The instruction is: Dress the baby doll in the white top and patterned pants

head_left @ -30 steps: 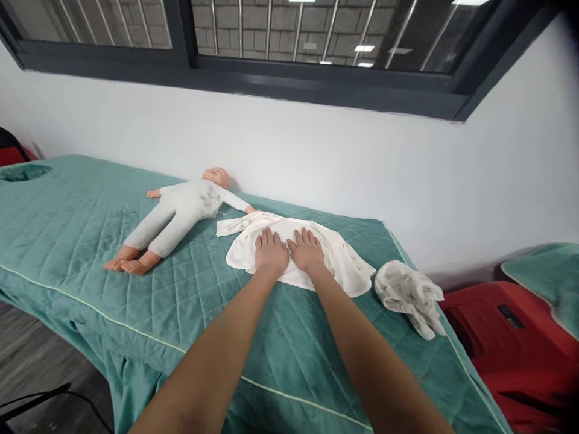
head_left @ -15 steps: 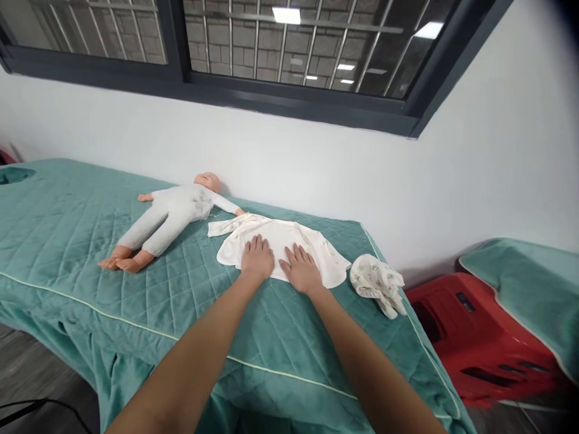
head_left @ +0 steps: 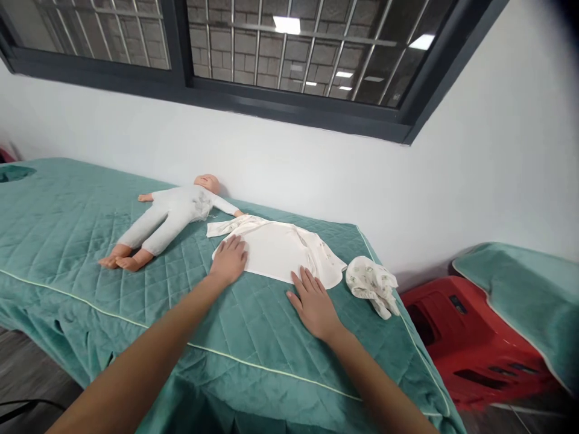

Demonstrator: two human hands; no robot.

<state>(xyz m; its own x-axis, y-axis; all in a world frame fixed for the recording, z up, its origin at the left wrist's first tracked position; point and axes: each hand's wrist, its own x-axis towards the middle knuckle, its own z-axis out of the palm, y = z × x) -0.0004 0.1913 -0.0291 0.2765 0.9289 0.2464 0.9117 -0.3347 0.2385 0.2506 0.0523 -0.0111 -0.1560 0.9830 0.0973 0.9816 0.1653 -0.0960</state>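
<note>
A white baby shirt (head_left: 274, 247) with a faint print lies spread on the green quilted cover (head_left: 257, 325). My left hand (head_left: 230, 259) rests flat on its left part, fingers stretched out. At the lower right hem, my right hand (head_left: 313, 301) is open, its fingertips on the cloth and its palm over the green cover. To the right of the shirt sits a crumpled printed baby hat (head_left: 371, 283), touched by neither hand. Left of the shirt a baby doll (head_left: 181, 205) in a white suit lies on its back, one hand close to the shirt's sleeve.
Behind the bed rises a white wall (head_left: 289, 163) with a dark-framed, barred window (head_left: 289, 102). On the right stands a red plastic piece (head_left: 484, 337), partly under another green cover (head_left: 529, 295). A black cable (head_left: 31, 402) shows at the lower left.
My hands have moved apart: the left slid left across the shirt, the right shifted right and down to its hem. The doll and hat lie as before.
</note>
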